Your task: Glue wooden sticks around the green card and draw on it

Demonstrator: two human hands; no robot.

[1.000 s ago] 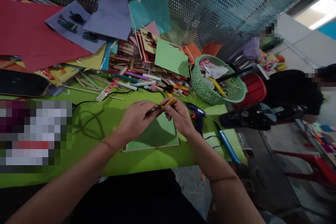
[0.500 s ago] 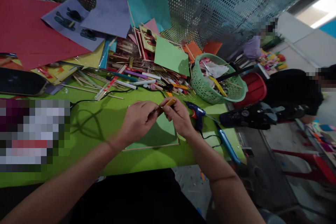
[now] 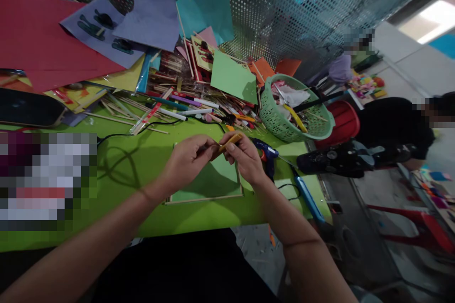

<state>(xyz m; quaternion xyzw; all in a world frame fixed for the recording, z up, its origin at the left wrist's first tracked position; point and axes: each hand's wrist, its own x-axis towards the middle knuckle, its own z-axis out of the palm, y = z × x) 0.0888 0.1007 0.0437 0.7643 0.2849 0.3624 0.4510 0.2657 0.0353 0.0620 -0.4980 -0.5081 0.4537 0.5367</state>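
Observation:
Between my two hands is a small yellow-brown strip (image 3: 232,140), slanting up to the right. The fingers of my left hand (image 3: 192,156) pinch its lower left end. My right hand (image 3: 244,155) has thumb and fingers closed on its upper part. Under both hands lies a green sheet (image 3: 213,181) with thin wooden sticks along its edges, partly hidden by my hands. A blue glue gun (image 3: 265,149) rests just right of my right hand. What exactly the strip is made of is too small to tell.
Behind lie markers and sticks (image 3: 199,104), coloured papers (image 3: 232,75) and a green basket (image 3: 296,128) of tools. A blue cutter (image 3: 309,199) is at the right edge of the green table (image 3: 121,218). A cable crosses behind my hands. A person in black (image 3: 394,125) is at the right.
The strip shows more of its length between my fingers, and my right hand has shifted slightly right. The view has moved a little.

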